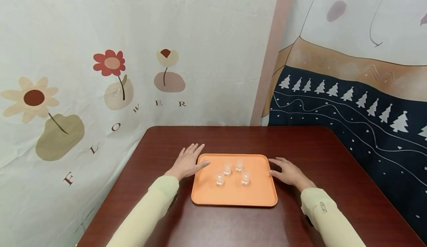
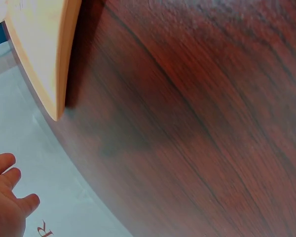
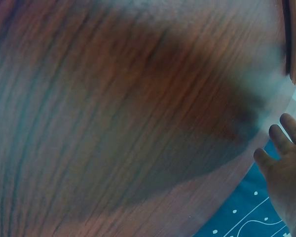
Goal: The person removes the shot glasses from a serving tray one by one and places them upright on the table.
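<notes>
An orange tray (image 1: 230,198) lies flat on the table, bearing several small clear glasses, among them a front left glass (image 1: 219,178) and a front right glass (image 1: 245,177). At the tray's upper left corner is my left hand (image 1: 187,162), fingers extended and thumb reaching over the rim. My right hand (image 1: 287,172) is beside the right rim, its fingers pointing at the tray; whether it touches is hard to tell. Neither hand holds anything. In the left wrist view the tray's edge (image 2: 63,54) shows above the left hand (image 2: 5,202); the right wrist view catches the right hand (image 3: 288,173).
The dark reddish wooden table (image 1: 213,228) extends around the tray on all sides. Behind it hangs a pale cloth (image 1: 213,54) printed with flowers and letters. To the right hangs a dark blue cloth (image 1: 310,102) with white trees.
</notes>
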Demonstrator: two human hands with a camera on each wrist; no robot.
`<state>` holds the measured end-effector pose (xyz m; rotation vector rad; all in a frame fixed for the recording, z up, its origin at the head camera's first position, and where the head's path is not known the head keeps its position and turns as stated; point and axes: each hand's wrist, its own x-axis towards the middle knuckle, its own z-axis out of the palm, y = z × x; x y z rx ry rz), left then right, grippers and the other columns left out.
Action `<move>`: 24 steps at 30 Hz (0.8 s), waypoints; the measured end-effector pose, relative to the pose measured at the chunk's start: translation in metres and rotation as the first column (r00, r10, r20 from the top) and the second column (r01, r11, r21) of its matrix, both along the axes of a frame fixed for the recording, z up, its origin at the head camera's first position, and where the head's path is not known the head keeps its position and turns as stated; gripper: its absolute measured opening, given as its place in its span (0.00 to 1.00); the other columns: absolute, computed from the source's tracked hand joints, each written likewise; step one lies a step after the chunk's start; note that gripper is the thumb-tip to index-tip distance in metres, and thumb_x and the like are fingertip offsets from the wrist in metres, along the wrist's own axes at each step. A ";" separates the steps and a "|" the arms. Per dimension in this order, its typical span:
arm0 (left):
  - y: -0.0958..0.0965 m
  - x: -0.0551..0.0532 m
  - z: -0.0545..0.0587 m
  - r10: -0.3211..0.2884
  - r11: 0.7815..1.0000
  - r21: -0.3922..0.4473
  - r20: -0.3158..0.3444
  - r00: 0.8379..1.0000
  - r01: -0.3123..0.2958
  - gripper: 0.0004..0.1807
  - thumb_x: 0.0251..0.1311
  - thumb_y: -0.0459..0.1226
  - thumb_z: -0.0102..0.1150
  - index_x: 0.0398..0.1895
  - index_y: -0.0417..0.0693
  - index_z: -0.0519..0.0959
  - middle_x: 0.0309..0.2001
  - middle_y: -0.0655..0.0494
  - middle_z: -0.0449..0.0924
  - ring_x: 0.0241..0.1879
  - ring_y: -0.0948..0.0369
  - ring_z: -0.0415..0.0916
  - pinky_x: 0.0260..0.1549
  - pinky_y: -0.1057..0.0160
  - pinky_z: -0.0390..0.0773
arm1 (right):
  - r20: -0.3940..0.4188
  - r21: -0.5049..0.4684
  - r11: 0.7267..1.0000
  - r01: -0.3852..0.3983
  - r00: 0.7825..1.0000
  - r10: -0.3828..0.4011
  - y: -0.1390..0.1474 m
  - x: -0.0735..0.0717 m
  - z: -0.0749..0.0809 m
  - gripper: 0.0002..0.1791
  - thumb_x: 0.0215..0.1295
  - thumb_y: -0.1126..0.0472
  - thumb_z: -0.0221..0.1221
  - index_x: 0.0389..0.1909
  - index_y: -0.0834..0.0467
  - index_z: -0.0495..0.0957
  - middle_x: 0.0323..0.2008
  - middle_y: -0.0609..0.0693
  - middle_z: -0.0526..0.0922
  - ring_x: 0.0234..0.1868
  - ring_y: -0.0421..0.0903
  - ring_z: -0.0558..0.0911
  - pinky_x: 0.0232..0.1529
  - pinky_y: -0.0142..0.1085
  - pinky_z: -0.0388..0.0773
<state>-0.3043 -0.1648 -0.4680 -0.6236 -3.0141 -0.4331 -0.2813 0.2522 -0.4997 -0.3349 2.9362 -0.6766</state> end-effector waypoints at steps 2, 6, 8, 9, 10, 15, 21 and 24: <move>0.001 0.002 0.000 -0.010 1.000 0.012 0.008 1.000 0.010 0.47 0.66 0.66 0.46 0.79 0.50 0.53 0.76 0.41 0.53 0.76 0.46 0.46 0.71 0.39 0.44 | -0.004 -0.002 1.000 -0.004 1.000 0.004 0.000 0.001 0.000 0.34 0.68 0.46 0.61 0.70 0.57 0.68 0.68 0.69 0.64 0.66 0.69 0.65 0.60 0.67 0.63; 0.003 0.004 -0.001 -0.031 0.999 0.033 0.011 0.999 0.031 0.46 0.65 0.66 0.47 0.78 0.50 0.54 0.75 0.42 0.55 0.75 0.46 0.48 0.70 0.39 0.46 | -0.009 -0.018 1.000 -0.015 1.000 0.015 -0.001 0.002 -0.002 0.32 0.69 0.48 0.61 0.69 0.57 0.70 0.67 0.69 0.65 0.66 0.69 0.66 0.60 0.66 0.64; 0.004 0.006 -0.001 -0.037 0.999 0.035 0.013 0.999 0.037 0.46 0.66 0.67 0.46 0.78 0.51 0.55 0.75 0.43 0.55 0.75 0.46 0.49 0.70 0.40 0.47 | -0.011 -0.025 0.999 -0.019 1.000 0.019 -0.001 0.003 -0.003 0.31 0.69 0.49 0.61 0.69 0.57 0.70 0.67 0.68 0.65 0.66 0.68 0.67 0.61 0.65 0.64; 0.005 0.006 -0.002 -0.041 0.998 0.044 0.013 0.999 0.041 0.46 0.66 0.66 0.46 0.78 0.50 0.55 0.75 0.43 0.56 0.75 0.46 0.49 0.70 0.40 0.47 | -0.012 -0.028 0.999 -0.020 1.000 0.019 -0.001 0.003 -0.004 0.31 0.68 0.49 0.62 0.69 0.57 0.71 0.67 0.68 0.65 0.66 0.68 0.67 0.61 0.65 0.64; 0.006 0.007 -0.001 -0.045 0.998 0.054 0.016 0.999 0.044 0.46 0.66 0.66 0.47 0.78 0.50 0.55 0.75 0.44 0.56 0.75 0.46 0.50 0.70 0.40 0.48 | -0.012 -0.030 0.999 -0.020 1.000 0.020 -0.002 0.004 -0.004 0.31 0.68 0.49 0.62 0.68 0.57 0.71 0.67 0.68 0.66 0.66 0.68 0.67 0.61 0.65 0.64; 0.011 0.014 -0.001 -0.050 0.992 0.118 0.061 0.997 0.042 0.44 0.65 0.63 0.52 0.78 0.51 0.56 0.75 0.45 0.57 0.74 0.46 0.51 0.70 0.41 0.49 | -0.004 -0.041 0.999 -0.011 1.000 0.011 -0.001 0.005 -0.006 0.31 0.68 0.49 0.62 0.68 0.57 0.71 0.67 0.68 0.66 0.65 0.68 0.67 0.61 0.65 0.64; 0.016 0.019 -0.004 -0.047 0.984 0.176 0.101 0.994 0.029 0.44 0.63 0.61 0.58 0.77 0.54 0.58 0.74 0.48 0.60 0.73 0.47 0.54 0.69 0.41 0.53 | 0.000 -0.053 0.999 -0.003 1.000 0.003 -0.001 0.007 -0.006 0.31 0.68 0.48 0.62 0.68 0.57 0.72 0.67 0.69 0.65 0.65 0.69 0.67 0.60 0.65 0.64; 0.018 0.022 -0.007 -0.057 0.981 0.191 0.102 0.993 0.037 0.45 0.61 0.62 0.59 0.77 0.53 0.59 0.73 0.49 0.61 0.72 0.48 0.56 0.67 0.41 0.57 | 0.012 -0.060 0.998 0.006 1.000 -0.005 -0.001 0.007 -0.007 0.31 0.69 0.47 0.61 0.68 0.57 0.71 0.67 0.69 0.65 0.66 0.69 0.66 0.61 0.65 0.63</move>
